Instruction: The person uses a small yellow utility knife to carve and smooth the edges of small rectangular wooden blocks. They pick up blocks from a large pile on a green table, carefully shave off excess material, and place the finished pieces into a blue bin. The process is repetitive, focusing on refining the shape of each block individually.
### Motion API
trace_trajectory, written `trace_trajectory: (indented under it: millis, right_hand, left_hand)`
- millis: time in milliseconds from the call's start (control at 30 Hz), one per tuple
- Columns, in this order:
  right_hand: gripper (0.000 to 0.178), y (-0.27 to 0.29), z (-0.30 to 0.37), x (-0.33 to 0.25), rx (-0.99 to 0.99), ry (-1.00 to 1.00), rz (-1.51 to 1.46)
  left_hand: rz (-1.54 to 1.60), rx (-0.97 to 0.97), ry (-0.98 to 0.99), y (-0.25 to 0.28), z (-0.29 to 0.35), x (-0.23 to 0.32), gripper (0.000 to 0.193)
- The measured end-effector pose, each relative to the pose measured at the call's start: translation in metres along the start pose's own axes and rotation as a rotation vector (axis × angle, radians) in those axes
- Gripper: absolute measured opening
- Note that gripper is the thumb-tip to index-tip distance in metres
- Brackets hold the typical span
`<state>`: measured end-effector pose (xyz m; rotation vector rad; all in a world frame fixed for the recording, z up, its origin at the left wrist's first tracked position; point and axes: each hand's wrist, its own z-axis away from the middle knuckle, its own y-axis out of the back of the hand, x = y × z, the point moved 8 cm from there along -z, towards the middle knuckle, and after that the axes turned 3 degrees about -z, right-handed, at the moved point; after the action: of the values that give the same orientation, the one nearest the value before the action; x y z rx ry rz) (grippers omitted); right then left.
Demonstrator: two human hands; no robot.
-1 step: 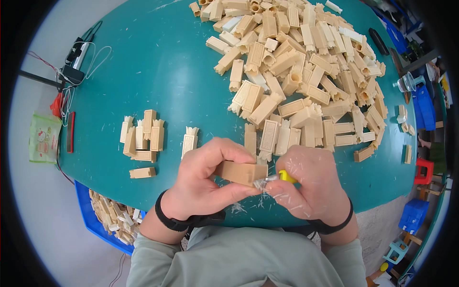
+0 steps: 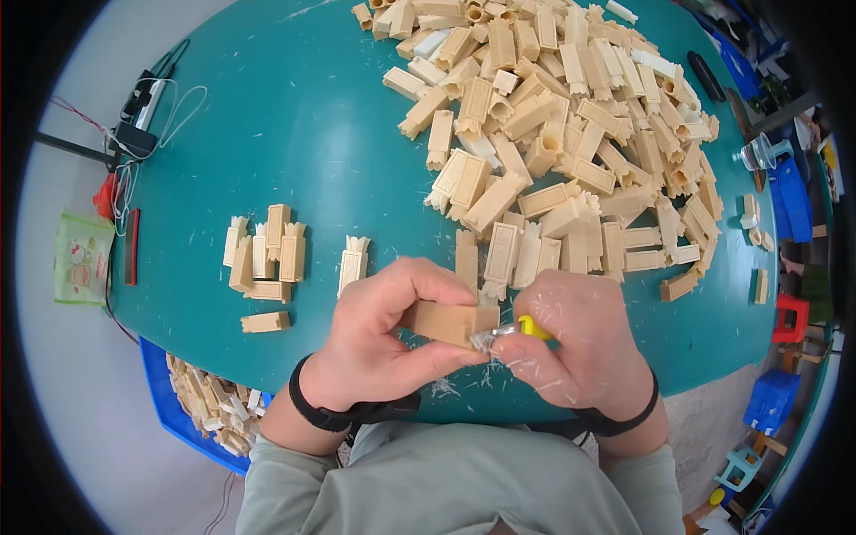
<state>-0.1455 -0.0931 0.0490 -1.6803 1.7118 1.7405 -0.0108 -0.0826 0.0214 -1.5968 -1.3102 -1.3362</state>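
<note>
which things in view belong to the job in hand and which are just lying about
Seemingly part of the job:
left hand, holding a tan piece
right hand, holding a yellow-handled tool at the piece's end
large pile of similar pieces
small group of pieces at left
blue bin of pieces

Seemingly just about:
power strip
pale green bag
red bar
red stool

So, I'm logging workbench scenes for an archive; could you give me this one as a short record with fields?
Left hand: the left hand grips a tan rectangular block
Right hand: the right hand holds a yellow-handled tool, its metal end at the block's right end
Surface: green table
Debris: pale shavings below the hands
Large pile: beige carved pieces, beyond the hands and to the right
Small group: beige pieces, left
Floor side: blue bin of similar pieces, lower left
</note>
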Motion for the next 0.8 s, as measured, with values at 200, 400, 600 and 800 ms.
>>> trace_trajectory:
  millis: [200,400,600,800]
  right_hand:
    - [0.031,0.005,0.000,0.008,0.125,0.008,0.056]
    - [0.030,0.008,-0.001,0.012,0.077,-0.068,-0.008]
    - [0.029,0.003,-0.002,0.001,0.004,-0.037,-0.041]
    - [0.026,0.006,0.000,0.019,0.089,-0.119,0.016]
  left_hand:
    - [-0.089,-0.080,-0.028,-0.006,-0.001,0.007,0.032]
    - [-0.020,-0.085,0.020,-0.007,-0.002,0.005,0.029]
    - [-0.022,-0.052,0.049,-0.003,-0.003,0.002,0.028]
    - [-0.010,-0.146,-0.005,-0.010,-0.001,0.006,0.030]
